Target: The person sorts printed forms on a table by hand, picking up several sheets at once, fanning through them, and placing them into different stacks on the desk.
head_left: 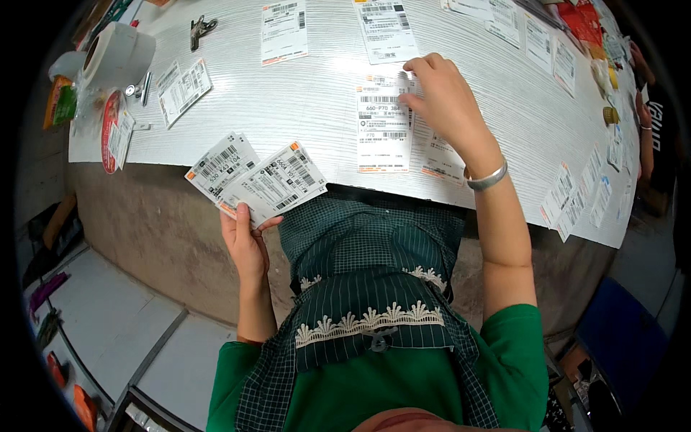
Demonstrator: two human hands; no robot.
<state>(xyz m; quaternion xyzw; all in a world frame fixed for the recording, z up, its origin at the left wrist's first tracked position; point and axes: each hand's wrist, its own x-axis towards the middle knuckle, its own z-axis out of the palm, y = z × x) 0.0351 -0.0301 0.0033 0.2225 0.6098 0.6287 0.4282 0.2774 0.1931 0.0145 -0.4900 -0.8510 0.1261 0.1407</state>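
Several shipping labels (255, 180), white with black barcodes and orange corners, are fanned out in the left hand (247, 241), which is closed on their lower edges with the thumb lying across the front one. That hand hangs just off the near edge of the table (302, 108), above the person's green checked apron (367, 288).

Up and to the right of it, the right hand (446, 101) reaches out over the tabletop, palm down, its fingers bent and their tips pressing on the upper right corner of a single label (384, 122) that lies flat on the pale, ribbed surface. It clamps nothing; it only rests on the paper. A silver bangle (488, 178) sits on that wrist. Partly under the right hand and wrist lies another label (440, 155), just beside the pressed one.

Beyond the right hand, farther up the table, two more labels (284, 30) lie well apart from each other. Far to the right of that hand, rows of labels (576, 201) run along the table's curved edge. Out beyond the left hand lie a pair of labels (183, 88), a big roll of white paper (119, 54) and a metal clip (200, 29). At the far right edge, another person's arm (646, 129) shows.
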